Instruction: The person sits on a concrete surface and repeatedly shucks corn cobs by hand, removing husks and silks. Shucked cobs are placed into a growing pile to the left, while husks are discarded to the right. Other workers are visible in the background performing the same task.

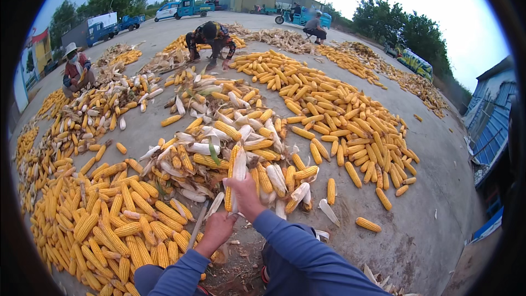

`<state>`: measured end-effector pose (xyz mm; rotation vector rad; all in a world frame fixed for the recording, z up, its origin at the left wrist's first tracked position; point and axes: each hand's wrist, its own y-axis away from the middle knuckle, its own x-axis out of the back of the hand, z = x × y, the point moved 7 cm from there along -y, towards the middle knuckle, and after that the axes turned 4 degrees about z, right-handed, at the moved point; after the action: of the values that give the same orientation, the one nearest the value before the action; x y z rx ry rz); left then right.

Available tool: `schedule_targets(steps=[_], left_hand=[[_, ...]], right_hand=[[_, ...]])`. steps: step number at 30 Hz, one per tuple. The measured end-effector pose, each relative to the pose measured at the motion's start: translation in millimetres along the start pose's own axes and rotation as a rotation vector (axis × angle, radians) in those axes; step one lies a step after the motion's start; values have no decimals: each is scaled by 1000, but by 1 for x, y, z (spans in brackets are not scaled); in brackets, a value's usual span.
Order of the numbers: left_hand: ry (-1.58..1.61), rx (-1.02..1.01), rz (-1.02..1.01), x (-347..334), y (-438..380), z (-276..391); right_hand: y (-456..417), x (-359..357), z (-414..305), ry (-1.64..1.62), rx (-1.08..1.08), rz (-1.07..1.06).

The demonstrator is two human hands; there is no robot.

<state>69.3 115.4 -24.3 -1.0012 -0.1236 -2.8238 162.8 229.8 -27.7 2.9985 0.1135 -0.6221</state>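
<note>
A partly husked ear of corn (231, 179) stands nearly upright before me, yellow kernels bare on its left side and pale husk (239, 166) along its right. My right hand (245, 195) grips this ear around its lower half, over the husk. Just below, my left hand (220, 229) is closed at the ear's bottom end; its fingertips are partly hidden. Beyond both hands lies a heap of corn with husks (213, 148), some ears bare and others wrapped. A wooden stick (198, 224) rests beside my left hand.
Bare cobs form a pile (119, 226) at my left and another pile (349, 123) at right on the concrete ground (427, 197). One person (210, 37) bends over ahead; another (77, 68) crouches at left. Someone (315, 28) sits farther back, near a blue three-wheeler (306, 17).
</note>
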Motion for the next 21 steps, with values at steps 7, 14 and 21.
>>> schedule_targets(steps=[7,14,21], left_hand=[[197,-44,116,11,-2,6],[386,38,85,18,1,-16],[681,89,5,31,14,4]], right_hand=[[-7,-4,-2,-196,-44,72],[-4,-18,4,-298,-112,64],[-8,-34,15,-431,-281,-77]])
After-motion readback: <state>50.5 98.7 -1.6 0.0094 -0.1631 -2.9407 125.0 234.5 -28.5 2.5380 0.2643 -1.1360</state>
